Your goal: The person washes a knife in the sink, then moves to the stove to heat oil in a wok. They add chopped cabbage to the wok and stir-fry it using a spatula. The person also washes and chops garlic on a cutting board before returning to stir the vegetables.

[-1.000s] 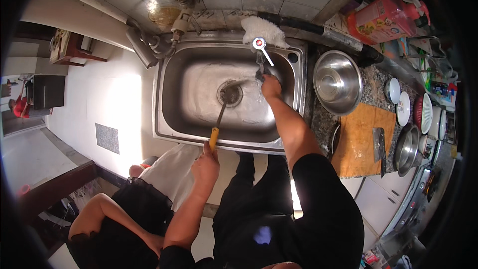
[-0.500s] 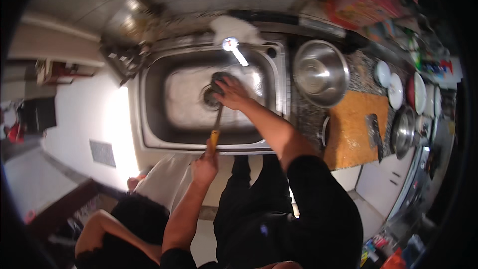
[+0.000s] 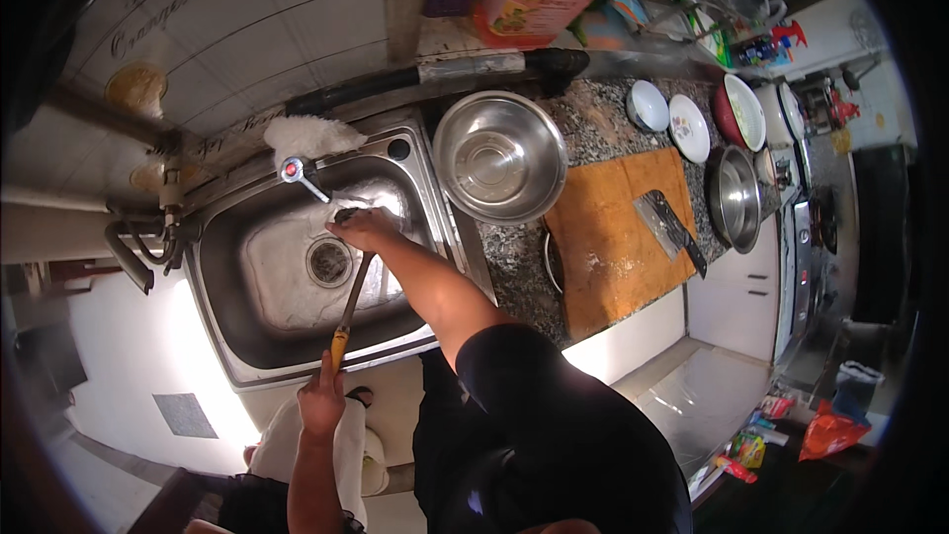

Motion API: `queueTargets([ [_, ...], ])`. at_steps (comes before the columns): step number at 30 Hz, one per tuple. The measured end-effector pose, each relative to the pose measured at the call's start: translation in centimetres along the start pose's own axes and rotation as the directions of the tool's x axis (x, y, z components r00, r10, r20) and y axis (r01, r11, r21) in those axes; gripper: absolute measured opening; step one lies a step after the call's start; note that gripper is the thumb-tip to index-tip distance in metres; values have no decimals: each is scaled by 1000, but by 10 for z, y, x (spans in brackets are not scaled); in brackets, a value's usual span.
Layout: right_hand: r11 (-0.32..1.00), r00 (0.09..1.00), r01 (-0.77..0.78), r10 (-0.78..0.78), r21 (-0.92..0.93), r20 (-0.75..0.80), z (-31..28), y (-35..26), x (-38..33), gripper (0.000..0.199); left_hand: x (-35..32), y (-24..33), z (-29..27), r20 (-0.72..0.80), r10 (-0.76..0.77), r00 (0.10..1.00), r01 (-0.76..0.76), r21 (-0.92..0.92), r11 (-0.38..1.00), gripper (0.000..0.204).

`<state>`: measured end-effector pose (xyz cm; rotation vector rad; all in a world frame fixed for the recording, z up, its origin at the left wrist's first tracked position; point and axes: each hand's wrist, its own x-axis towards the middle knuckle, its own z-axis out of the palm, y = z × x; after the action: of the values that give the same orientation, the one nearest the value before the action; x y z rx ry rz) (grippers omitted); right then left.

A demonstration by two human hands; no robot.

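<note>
Over the steel sink (image 3: 220, 311), my right hand (image 3: 366, 228) is closed around a dark grey lump (image 3: 345, 215) that looks like a scrubbing pad, just below the tap (image 3: 293, 170). My left hand (image 3: 321, 399) grips the yellow handle of a long metal utensil (image 3: 340, 341) at the sink's front edge. Its thin shaft slants up to my right hand, which hides the far end. The round drain (image 3: 329, 262) lies left of the shaft. Whether water runs from the tap is hard to tell.
A white cloth (image 3: 311, 136) lies behind the tap. On the right counter stand a large steel bowl (image 3: 499, 160), a wooden board (image 3: 603, 257) with a cleaver (image 3: 664, 224), white bowls (image 3: 688, 129) and another steel bowl (image 3: 734, 200). Someone in pale clothing (image 3: 346, 455) is close by my left arm.
The view has swung rightward, showing more counter. My right hand, with the dark lump, has moved away from the drain to beneath the tap. My left hand still holds the yellow handle.
</note>
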<state>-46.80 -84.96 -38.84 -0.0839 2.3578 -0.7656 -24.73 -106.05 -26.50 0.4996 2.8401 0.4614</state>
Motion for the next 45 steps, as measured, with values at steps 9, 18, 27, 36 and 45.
queueTargets([
  [9, 944, 925, -301, 324, 136, -201, -1, 28, -31, 79, -82, 3, 24, -286, -134, 949, 117, -76, 990, 45],
  [18, 539, 957, 83, 191, 838, -217, -28, 9, -201, 56, -10, 55, -1, -241, -316, 918, 268, -214, 940, 45],
  [27, 339, 945, 138, 235, 931, -226, -16, 51, -328, 35, 55, 106, -48, -231, -366, 901, 347, -120, 930, 40],
  [36, 402, 920, 318, 89, 859, -382, -40, 100, -422, 30, 41, 144, -77, -264, -430, 863, 451, 20, 892, 28],
  [45, 539, 817, 260, 320, 801, -480, -3, 310, -581, 27, -91, 316, -21, -503, -437, 745, 18, -641, 768, 41],
])
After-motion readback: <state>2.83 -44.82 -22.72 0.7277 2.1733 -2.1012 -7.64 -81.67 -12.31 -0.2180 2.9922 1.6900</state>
